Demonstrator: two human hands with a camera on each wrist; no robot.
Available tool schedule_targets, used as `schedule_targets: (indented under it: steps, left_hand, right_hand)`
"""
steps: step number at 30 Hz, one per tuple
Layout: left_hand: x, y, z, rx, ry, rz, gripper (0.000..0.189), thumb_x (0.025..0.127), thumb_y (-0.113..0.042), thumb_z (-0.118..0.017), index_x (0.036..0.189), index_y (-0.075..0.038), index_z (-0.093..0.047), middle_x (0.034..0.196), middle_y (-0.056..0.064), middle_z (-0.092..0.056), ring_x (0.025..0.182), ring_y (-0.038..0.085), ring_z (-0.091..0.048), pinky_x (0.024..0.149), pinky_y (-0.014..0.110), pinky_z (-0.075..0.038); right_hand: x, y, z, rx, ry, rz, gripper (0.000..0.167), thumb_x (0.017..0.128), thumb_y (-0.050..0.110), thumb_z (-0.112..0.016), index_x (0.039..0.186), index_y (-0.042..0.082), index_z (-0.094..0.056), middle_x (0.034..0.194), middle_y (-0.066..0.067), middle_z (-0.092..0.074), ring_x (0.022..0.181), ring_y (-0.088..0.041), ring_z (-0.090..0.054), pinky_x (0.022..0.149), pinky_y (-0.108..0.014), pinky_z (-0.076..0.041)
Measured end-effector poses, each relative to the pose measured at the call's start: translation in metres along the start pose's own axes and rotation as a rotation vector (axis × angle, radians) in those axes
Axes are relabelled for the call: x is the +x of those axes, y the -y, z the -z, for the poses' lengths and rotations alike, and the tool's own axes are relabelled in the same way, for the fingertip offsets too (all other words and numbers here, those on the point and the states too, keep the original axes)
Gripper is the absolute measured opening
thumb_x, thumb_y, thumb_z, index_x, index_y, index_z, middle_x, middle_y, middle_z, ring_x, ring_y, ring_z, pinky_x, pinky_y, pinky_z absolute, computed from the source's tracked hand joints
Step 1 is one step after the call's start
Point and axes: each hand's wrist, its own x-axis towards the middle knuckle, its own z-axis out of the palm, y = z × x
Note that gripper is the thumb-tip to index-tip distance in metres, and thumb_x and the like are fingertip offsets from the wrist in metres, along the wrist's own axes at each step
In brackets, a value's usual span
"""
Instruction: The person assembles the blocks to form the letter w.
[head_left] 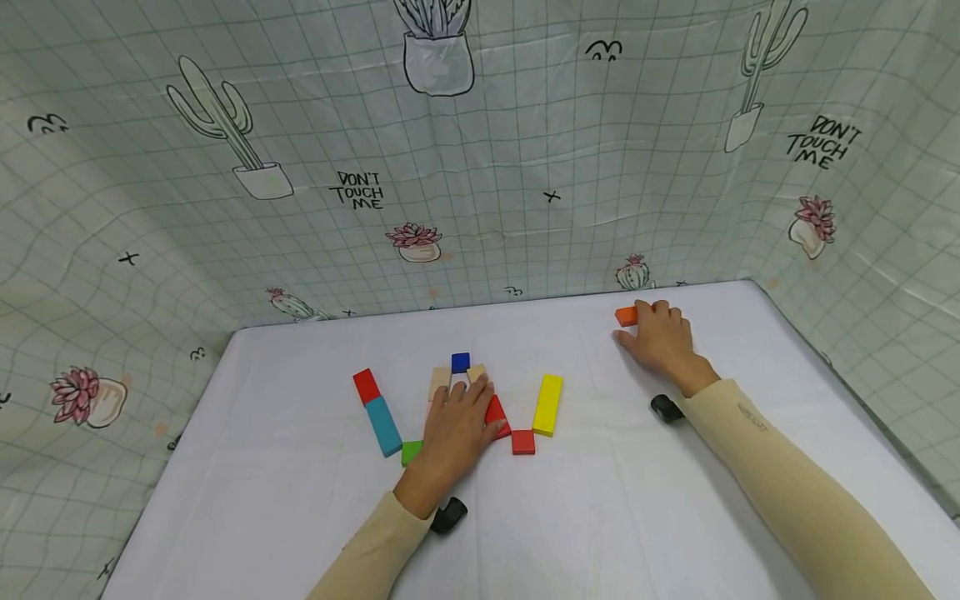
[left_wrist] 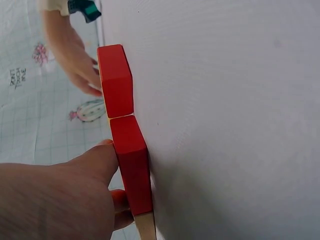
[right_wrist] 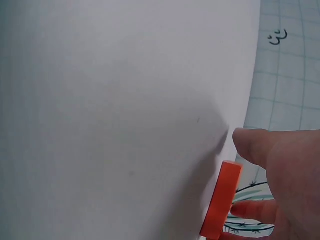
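Observation:
My left hand rests over the middle of a row of coloured blocks, its fingers spread. Its thumb touches the side of a red block, and the fingers reach toward two pale wooden blocks below a small blue block. Part of the row is hidden under this hand. At the table's back right, my right hand reaches to an orange block. Fingertips are at the block's far side, while the thumb stands apart from it.
Left of the left hand lie a red block, a teal block and a green block. To its right are a red square block and a yellow block. A patterned cloth hangs behind the white table.

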Motion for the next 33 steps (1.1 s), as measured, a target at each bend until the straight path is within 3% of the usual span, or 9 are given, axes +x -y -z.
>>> schedule_targets:
  steps: [12,20,33]
  left_hand:
    - [-0.001,0.0,0.001,0.007,-0.004,0.002,0.065,0.103,-0.049,-0.065,0.155,-0.012,-0.055,0.158,0.007,-0.054,0.137,0.031,-0.051,0.118,0.052,-0.039]
    - [0.0,0.001,-0.001,0.015,-0.008,0.003,0.065,0.103,-0.05,-0.065,0.155,-0.012,-0.055,0.158,0.007,-0.054,0.137,0.031,-0.052,0.119,0.052,-0.039]
    - [0.0,0.001,-0.001,0.012,-0.015,0.002,0.065,0.103,-0.05,-0.065,0.155,-0.012,-0.055,0.158,0.007,-0.054,0.137,0.03,-0.052,0.119,0.052,-0.039]
  right_hand:
    - [0.011,0.0,-0.006,-0.026,-0.063,0.024,0.056,0.101,0.023,-0.069,0.142,-0.011,-0.053,0.132,-0.039,-0.054,0.116,-0.054,-0.046,0.099,-0.066,-0.043]
    - [0.013,0.009,-0.008,-0.042,-0.058,0.04,0.056,0.098,0.026,-0.073,0.139,-0.01,-0.057,0.13,-0.036,-0.057,0.114,-0.051,-0.049,0.099,-0.063,-0.046]
    - [-0.003,0.034,-0.014,0.0,-0.022,0.202,0.051,0.095,0.018,-0.074,0.139,-0.005,-0.061,0.132,-0.031,-0.06,0.115,-0.047,-0.051,0.098,-0.06,-0.048]
